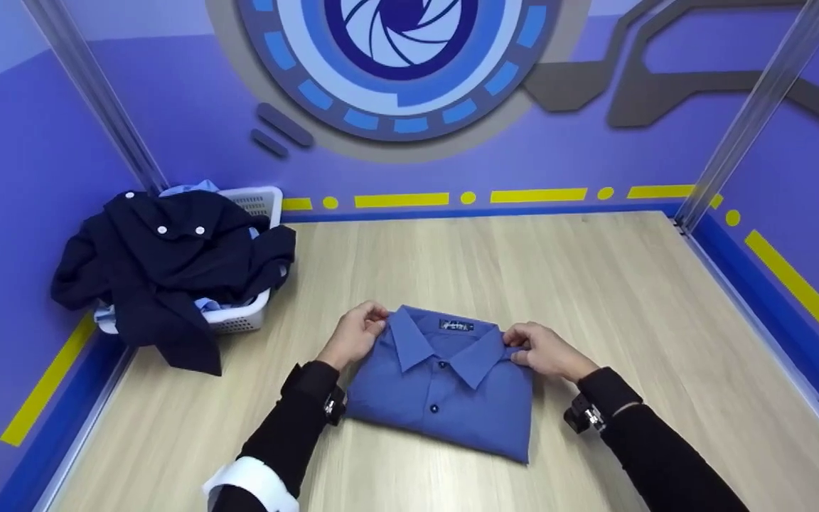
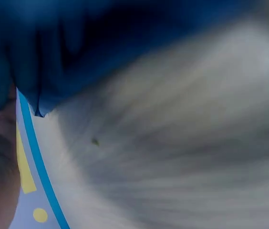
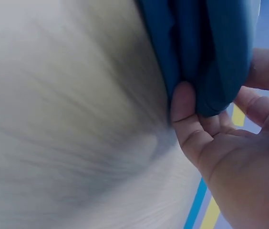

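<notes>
From the head view I judge the folding all but finished: the blue shirt (image 1: 445, 387) lies in the lower centre of the frame as a neat rectangle on the wooden table (image 1: 630, 299), collar up and buttons showing, sleeves tucked out of sight. My left hand (image 1: 354, 334) pinches its upper left corner beside the collar, and my right hand (image 1: 544, 352) pinches the upper right corner; the right wrist view shows the thumb (image 3: 184, 107) under the stacked layers with fingers curled behind. What seems left is only squaring the top edge. In the upper left of the frame stands a white laundry basket (image 1: 264, 203) with a dark navy garment (image 1: 168, 263) draped over it and light blue cloth underneath, well apart from the shirt. Nothing lies between them.
</notes>
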A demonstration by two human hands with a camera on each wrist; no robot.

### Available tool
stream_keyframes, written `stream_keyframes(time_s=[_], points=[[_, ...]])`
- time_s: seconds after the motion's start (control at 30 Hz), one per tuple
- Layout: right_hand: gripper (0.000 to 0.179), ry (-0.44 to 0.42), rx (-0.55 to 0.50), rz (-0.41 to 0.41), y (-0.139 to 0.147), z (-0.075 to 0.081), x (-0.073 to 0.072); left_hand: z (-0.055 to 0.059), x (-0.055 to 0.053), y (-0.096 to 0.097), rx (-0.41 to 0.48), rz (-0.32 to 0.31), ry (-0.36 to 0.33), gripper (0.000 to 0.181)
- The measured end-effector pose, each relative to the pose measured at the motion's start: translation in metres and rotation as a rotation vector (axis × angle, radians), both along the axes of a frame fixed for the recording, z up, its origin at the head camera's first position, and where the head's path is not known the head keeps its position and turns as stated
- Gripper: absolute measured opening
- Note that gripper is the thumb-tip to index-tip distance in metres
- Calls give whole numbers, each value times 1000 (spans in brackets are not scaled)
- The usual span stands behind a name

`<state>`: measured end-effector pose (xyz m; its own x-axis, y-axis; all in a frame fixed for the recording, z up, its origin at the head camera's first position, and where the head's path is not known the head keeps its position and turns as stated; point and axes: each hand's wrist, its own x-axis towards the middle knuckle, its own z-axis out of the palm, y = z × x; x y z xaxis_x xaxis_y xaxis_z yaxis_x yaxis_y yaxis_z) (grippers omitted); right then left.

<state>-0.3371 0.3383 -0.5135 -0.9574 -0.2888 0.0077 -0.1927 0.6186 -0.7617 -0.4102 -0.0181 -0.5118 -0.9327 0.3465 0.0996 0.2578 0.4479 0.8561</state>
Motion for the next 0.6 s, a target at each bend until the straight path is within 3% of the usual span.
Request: stream_keyframes(time_s=[0.13,0.23,0.3,0.43,0.53,0.6], points=[[17,-36,38,-81,-1,7,2,4,-1,-5,-62,-14,-128,16],[23,-92,61,-134,-1,13,5,5,-1,-6,-7,-16,-192,22],[26,-140,39,-138,-1,16,8,5,-1,-5,55,-1,-198,27],[33,-183,-32,-122,-1,18,10,3,3,-3,94,58,-100,22],[34,-80,8,-135,-3,17,9,2,8,-2,16,71,8,14],[32,2,56,-149,-4,16,8,0,12,-2,-57,48,50,14]])
